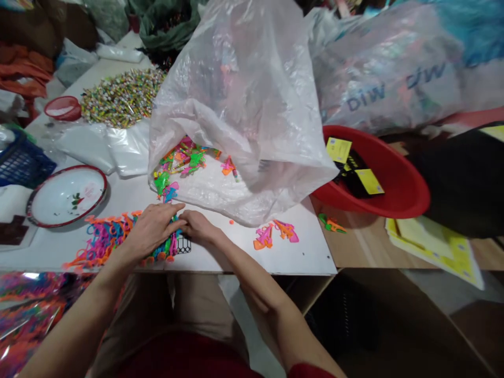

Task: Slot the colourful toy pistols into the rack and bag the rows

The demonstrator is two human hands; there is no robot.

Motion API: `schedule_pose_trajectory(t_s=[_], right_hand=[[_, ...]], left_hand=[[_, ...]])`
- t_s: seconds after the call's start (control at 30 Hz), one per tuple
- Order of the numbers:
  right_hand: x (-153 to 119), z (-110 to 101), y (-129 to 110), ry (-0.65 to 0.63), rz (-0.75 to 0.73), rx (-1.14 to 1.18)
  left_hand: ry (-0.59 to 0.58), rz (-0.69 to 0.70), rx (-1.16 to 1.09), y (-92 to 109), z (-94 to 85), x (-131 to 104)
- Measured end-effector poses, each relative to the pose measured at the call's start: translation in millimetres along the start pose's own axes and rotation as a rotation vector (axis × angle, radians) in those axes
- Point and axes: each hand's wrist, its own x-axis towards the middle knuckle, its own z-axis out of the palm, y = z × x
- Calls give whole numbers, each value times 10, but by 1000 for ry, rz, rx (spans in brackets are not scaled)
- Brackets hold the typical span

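My left hand [151,231] lies over the right end of a dense row of small plastic toys [106,239] in orange, pink, blue and green, its fingers stretched out. Against its fingertips is my right hand [199,224], with the fingers curled; whatever is between them is hidden. Just below the hands, a black printed grid [184,244] shows at the row's end. Several similar toys [189,160] lie inside the mouth of a large clear plastic bag [252,121] beyond my hands. Two small clusters of toys [263,236] rest on the white table to the right.
An enamel basin [66,197] stands at left, near a blue basket [23,157]. Behind are plastic packets [128,147], a heap of small colourful pieces [122,97] and a red dish [63,108]. A red tub [374,173] holding yellow-and-black cards sits right, before stuffed sacks [394,68].
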Motion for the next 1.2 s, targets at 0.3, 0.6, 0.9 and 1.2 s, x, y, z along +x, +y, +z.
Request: schedule_pose_trajectory(t_s=[0.3,0.6,0.9,1.2], right_hand=[[177,-1318,840,456,753,-409],[-398,-56,-57,481,377,332],[-434,710,-250,406,351,464],[-310,388,-459,4,293,-233]], left_hand=[[-13,-10,56,-11,-24,-7],[4,-153,56,-122,-118,55],[17,-92,68,-167,-87,59],[8,-138,2,-117,-104,64]])
